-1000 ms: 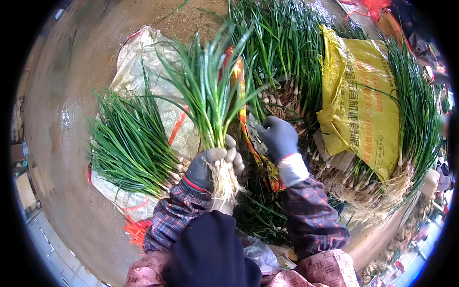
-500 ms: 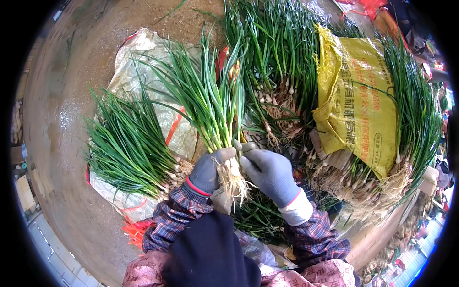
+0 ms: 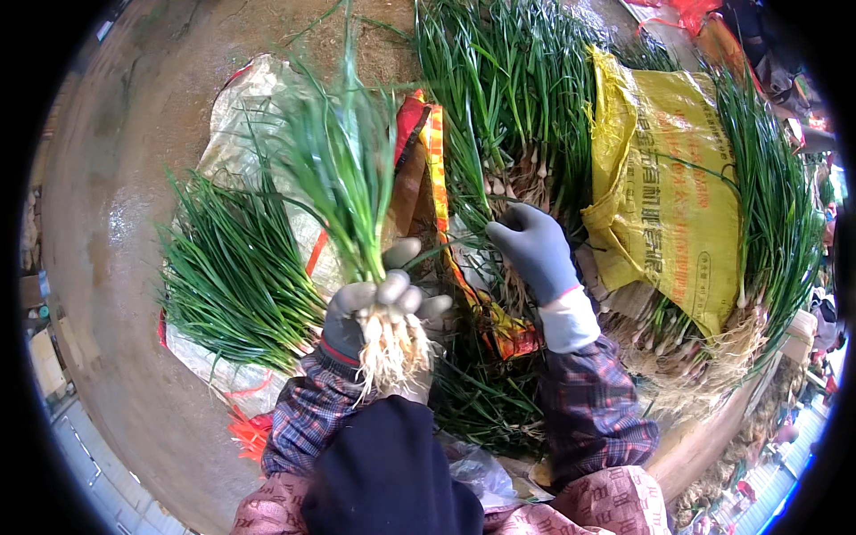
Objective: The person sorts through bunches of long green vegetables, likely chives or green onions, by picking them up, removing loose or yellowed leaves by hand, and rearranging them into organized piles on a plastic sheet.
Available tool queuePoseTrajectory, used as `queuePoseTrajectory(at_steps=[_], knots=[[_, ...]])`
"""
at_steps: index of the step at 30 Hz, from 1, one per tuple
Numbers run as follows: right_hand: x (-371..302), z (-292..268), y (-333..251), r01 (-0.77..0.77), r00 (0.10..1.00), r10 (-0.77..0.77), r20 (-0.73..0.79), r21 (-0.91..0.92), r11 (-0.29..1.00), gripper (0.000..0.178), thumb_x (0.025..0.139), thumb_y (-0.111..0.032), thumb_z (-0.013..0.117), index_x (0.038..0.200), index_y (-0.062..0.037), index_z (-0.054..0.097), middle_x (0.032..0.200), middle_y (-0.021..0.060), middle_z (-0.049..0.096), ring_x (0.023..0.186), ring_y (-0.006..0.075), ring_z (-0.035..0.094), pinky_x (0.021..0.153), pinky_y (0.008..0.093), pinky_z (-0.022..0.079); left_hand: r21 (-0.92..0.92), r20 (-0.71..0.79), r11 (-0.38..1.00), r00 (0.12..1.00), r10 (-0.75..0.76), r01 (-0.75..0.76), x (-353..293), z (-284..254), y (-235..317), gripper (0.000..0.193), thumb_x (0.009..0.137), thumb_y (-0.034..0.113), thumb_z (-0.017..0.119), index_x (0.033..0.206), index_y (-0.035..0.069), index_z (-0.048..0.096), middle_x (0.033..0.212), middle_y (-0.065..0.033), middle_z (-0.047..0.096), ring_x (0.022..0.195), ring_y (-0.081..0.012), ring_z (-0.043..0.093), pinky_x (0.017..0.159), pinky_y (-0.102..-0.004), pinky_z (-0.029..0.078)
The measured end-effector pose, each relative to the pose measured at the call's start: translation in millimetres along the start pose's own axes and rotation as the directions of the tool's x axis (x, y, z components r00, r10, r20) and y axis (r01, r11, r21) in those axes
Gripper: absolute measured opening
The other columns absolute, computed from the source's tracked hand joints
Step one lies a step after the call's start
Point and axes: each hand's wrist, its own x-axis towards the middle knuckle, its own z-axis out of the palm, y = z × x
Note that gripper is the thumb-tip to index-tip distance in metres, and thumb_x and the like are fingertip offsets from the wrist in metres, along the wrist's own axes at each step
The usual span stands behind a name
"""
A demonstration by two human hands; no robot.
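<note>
My gloved left hand (image 3: 385,294) grips a bunch of green garlic (image 3: 343,192) low on the stalks, its fingers wrapped round them. The leaves point away from me, blurred, and the pale roots (image 3: 392,349) hang below the fingers toward my body. My gloved right hand (image 3: 535,254) is apart from the bunch, beside the roots of the far green garlic pile (image 3: 508,89). Its thumb and forefinger are drawn together, and a thin green leaf runs by them. What they hold, if anything, is hidden.
A smaller green garlic pile (image 3: 236,272) lies on a pale plastic sheet (image 3: 241,102) at left. A yellow woven sack (image 3: 682,196) covers part of the right-hand pile (image 3: 776,187). Between my hands lies a red-and-yellow packaging strip (image 3: 437,169). Loose greens (image 3: 486,406) lie near my lap.
My left hand has moved left and nearer with the bunch, its roots turning toward me. My right hand has left the bunch and moved right and away, uncovering the red-and-yellow strip.
</note>
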Motion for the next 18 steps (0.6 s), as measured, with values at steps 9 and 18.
queuePoseTrajectory(at_steps=[9, 18], knots=[[-45.7, 14.3, -14.1, -0.181, 0.947, -0.012, 0.322, 0.561, 0.808, 0.043, 0.092, -0.038, 0.067, 0.095, 0.0047, 0.067, 0.108, 0.0127, 0.061, 0.093, 0.0175, 0.062, 0.081, 0.0288, 0.05, 0.238, -0.239, 0.932, 0.946, -0.219, 0.275, 19.5, -12.9, -25.5, 0.03, 0.082, 0.018, 0.063, 0.108, 0.004, 0.058, 0.118, -0.02, 0.063, 0.109, -0.0337, 0.063, 0.092, -0.0485, 0.053], [-32.7, 35.1, -25.8, -0.309, 0.898, -0.036, 0.438, 0.688, 0.656, 0.044, 0.099, -0.035, 0.057, 0.122, 0.0017, 0.061, 0.098, 0.0039, 0.065, 0.089, 0.0121, 0.06, 0.083, 0.0256, 0.048, 0.179, -0.15, 0.952, 0.963, -0.224, 0.249, 13.0, -20.5, -13.5, 0.026, 0.079, 0.019, 0.063, 0.102, 0.006, 0.062, 0.114, -0.0197, 0.066, 0.088, -0.0245, 0.066, 0.072, -0.0356, 0.056]])
